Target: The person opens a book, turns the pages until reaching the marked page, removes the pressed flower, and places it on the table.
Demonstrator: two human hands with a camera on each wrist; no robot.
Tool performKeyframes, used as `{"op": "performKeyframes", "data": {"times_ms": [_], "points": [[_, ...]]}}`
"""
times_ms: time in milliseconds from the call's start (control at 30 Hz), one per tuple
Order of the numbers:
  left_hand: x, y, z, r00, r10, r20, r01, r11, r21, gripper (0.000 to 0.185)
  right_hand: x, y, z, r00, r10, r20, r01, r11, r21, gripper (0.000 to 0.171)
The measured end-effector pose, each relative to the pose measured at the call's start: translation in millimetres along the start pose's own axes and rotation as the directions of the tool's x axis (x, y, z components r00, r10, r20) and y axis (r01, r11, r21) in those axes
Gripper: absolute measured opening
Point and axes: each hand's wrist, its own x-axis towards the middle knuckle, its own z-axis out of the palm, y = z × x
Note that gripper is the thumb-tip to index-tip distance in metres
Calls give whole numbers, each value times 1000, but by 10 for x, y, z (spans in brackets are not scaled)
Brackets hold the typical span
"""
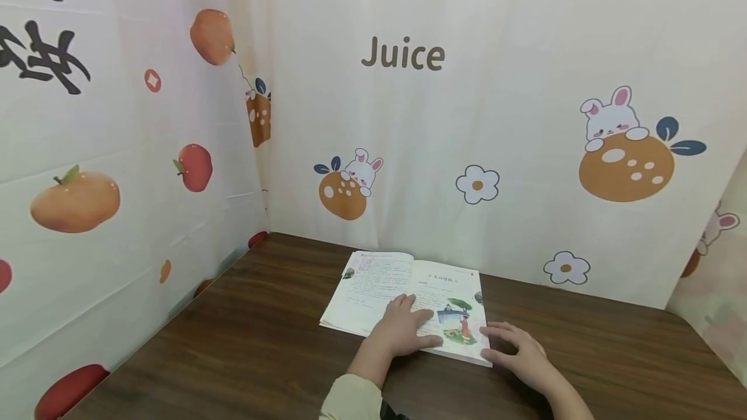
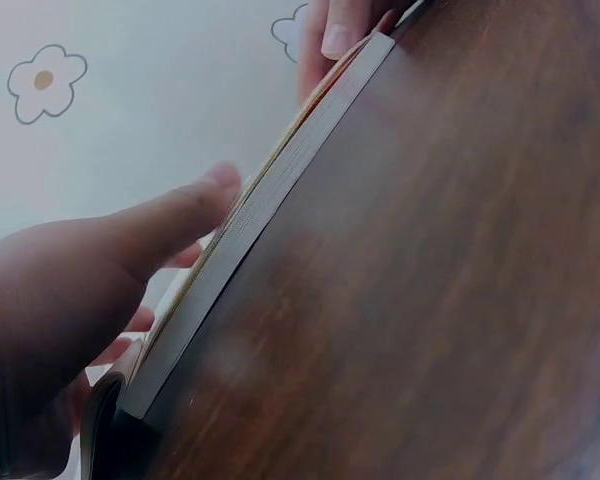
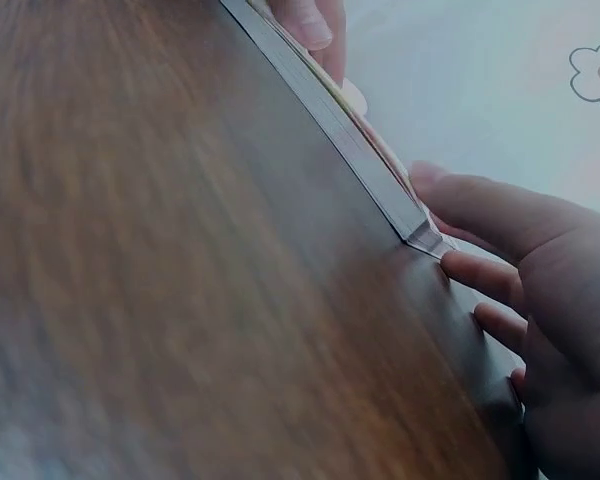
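Observation:
An open book (image 1: 373, 290) lies on the dark wooden table, showing printed text on both pages and a coloured picture (image 1: 458, 321) on the right one. My left hand (image 1: 403, 329) rests with spread fingers across the lower middle of the book, its thumb near the bottom edge. At the book's right side is my right hand (image 1: 522, 355), thumb at the lower corner and fingertips by the right edge. In the right wrist view, its thumb (image 3: 470, 200) touches the page corner, with the other fingers lower beside the page block (image 3: 330, 120). Neither hand visibly grips a page.
The brown wooden table (image 1: 262, 342) extends around the book. Behind it hangs a pale curtain (image 1: 420, 148) printed with fruit, rabbits, flowers and the word Juice. Another printed curtain (image 1: 134, 148) borders the left side.

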Motion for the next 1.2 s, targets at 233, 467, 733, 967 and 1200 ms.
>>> {"op": "performKeyframes", "data": {"times_ms": [233,467,733,967,1200], "points": [[13,44,7,1000,-14,5,14,1000,-13,79,-5,-3,6,1000,2,-3,-2,1000,-8,50],[27,112,13,998,58,-20,-57,998,9,73,11,-17,10,999,11,-32,-12,999,-42,53],[32,167,43,984,99,-151,-88,993,78,35,31,-24,10,998,29,-62,-30,999,-23,59],[53,297,112,821,371,-434,-215,905,367,18,39,-11,15,996,-13,-92,12,1000,-11,50],[76,310,101,590,407,-697,-239,913,331,32,16,-6,19,998,5,-62,-6,1000,-12,53]]}}
